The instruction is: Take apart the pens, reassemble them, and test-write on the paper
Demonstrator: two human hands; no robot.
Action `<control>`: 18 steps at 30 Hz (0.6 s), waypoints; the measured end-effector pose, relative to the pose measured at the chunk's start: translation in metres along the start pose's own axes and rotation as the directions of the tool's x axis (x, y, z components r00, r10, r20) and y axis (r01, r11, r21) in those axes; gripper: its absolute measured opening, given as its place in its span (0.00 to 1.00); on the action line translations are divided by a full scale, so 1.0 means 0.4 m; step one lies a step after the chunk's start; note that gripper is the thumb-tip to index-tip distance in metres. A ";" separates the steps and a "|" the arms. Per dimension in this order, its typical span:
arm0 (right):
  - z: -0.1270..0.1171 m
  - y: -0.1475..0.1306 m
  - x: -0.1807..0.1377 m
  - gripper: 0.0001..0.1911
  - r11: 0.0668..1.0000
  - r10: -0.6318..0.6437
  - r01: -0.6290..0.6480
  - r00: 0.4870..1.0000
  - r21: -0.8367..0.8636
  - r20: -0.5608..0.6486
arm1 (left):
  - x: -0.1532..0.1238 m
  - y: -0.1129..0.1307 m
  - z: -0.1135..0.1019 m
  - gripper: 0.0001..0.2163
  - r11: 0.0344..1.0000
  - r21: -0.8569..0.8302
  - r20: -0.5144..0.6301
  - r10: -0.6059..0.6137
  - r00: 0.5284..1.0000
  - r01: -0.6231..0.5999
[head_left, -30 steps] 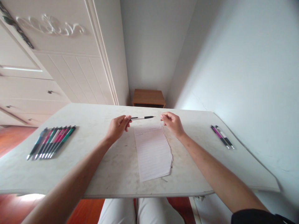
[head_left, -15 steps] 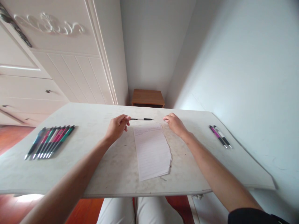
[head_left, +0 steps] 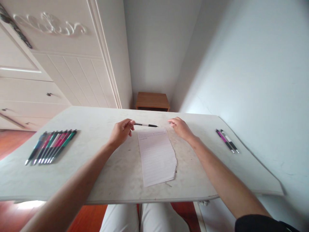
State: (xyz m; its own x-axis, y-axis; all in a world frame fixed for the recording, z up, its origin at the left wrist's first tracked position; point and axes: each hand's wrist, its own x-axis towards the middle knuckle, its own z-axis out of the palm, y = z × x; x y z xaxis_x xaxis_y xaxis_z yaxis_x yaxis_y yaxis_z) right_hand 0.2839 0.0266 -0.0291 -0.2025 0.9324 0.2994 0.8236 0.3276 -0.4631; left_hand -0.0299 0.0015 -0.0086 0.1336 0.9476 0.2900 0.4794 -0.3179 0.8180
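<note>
My left hand (head_left: 121, 131) pinches the end of a black-and-white pen (head_left: 146, 124) and holds it level, tip pointing right, just above the top edge of a torn lined sheet of paper (head_left: 156, 156). My right hand (head_left: 180, 127) rests on the white table (head_left: 101, 174) beside the sheet's top right corner. Its fingers are curled together, and I cannot make out whether anything is in them. A gap separates the pen tip from my right hand.
Several coloured pens (head_left: 51, 145) lie in a row at the table's left. Two more pens (head_left: 227, 140) lie near the right edge by the wall. A white wardrobe (head_left: 53, 71) stands to the left and a small wooden cabinet (head_left: 152, 101) behind the table.
My right hand has dropped from beside the pen tip to the table at the sheet's corner. The pen has tilted slightly downward at its tip. My left hand has barely moved.
</note>
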 end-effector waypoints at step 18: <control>-0.019 -0.082 -0.015 0.15 0.969 -0.073 0.135 0.956 0.207 -0.283 | -0.003 0.004 0.000 0.19 1.000 -0.002 0.001 0.014 1.000 -0.014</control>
State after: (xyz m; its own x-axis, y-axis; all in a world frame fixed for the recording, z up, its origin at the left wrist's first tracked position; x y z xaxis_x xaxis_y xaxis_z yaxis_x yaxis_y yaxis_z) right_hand 0.2622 0.0091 -0.0095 -0.1034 0.8244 0.5565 0.6611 0.4750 -0.5809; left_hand -0.0293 -0.0002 -0.0074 0.1413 0.9430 0.3014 0.4757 -0.3316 0.8147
